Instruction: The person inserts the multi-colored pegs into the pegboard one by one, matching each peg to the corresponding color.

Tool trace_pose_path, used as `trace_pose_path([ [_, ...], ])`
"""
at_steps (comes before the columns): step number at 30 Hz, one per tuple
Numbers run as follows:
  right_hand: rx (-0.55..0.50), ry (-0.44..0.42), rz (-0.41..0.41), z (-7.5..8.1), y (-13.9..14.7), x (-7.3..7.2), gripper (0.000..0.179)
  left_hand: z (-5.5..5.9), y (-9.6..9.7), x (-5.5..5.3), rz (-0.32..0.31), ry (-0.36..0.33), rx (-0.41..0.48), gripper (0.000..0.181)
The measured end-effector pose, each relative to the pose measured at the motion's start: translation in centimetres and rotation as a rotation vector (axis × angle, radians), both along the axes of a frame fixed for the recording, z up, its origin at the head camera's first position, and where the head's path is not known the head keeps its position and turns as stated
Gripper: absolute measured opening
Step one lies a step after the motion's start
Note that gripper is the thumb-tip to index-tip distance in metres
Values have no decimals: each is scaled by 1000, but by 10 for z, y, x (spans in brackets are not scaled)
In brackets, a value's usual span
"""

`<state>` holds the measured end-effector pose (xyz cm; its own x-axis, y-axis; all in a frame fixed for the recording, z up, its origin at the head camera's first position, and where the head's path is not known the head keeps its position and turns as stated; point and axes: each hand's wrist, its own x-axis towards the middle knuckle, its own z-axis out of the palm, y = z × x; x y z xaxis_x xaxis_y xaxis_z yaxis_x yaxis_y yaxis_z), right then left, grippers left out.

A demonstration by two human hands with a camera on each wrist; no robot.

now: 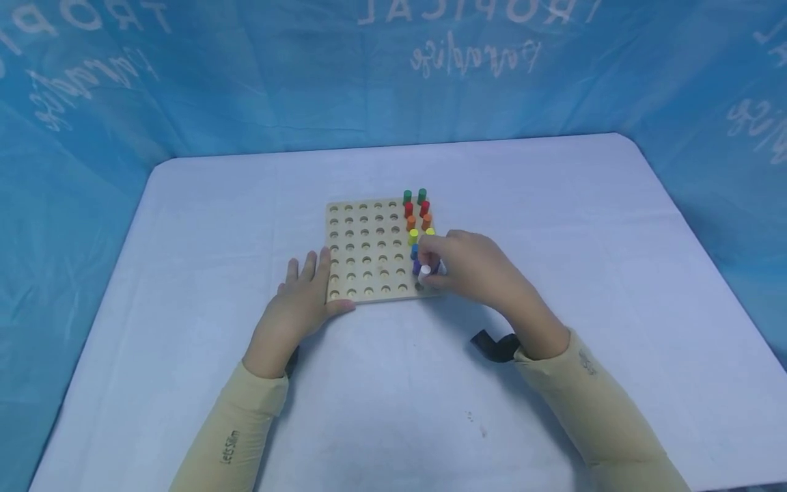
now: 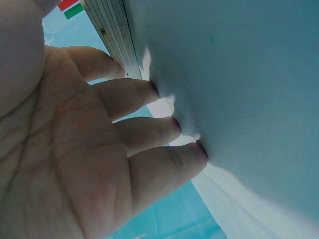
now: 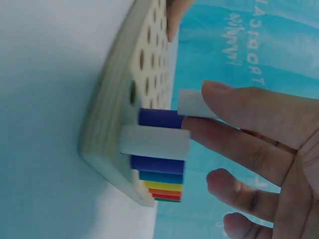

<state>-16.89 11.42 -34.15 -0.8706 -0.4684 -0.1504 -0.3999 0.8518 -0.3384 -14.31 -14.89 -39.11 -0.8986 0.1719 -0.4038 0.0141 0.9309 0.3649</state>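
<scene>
A square wooden pegboard [image 1: 365, 253] with rows of round holes lies on the table. Coloured pegs stand in its two right-hand columns: green, red, orange, yellow, blue and purple pairs from back to front, plus a white peg [image 3: 155, 142] in the near right corner. Between thumb and index finger, my right hand [image 1: 470, 266] pinches a second white peg [image 3: 194, 103] above the board, over the near end of the second column. My left hand [image 1: 298, 301] rests at the board's left edge with fingers spread, fingertips on the tablecloth and thumb along the near edge.
A white cloth covers the table [image 1: 203, 225]. Blue printed sheeting [image 1: 320, 89] hangs behind and at both sides. A black strap [image 1: 494, 346] hangs at my right wrist.
</scene>
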Motion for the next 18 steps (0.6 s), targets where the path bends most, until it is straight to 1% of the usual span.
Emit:
trace_pose_path([
  [3, -1, -10, 11, -7, -3, -2, 19, -1, -1, 0, 1, 0, 3, 101],
  [6, 11, 2, 20, -11, -6, -4, 19, -2, -2, 0, 0, 2, 4, 102],
  [12, 58, 34, 36, -13, -10, -2, 24, -2, -2, 0, 9, -6, 15, 103],
  [18, 92, 42, 32, -15, -13, 1, 24, -2, -1, 0, 9, -6, 11, 102],
])
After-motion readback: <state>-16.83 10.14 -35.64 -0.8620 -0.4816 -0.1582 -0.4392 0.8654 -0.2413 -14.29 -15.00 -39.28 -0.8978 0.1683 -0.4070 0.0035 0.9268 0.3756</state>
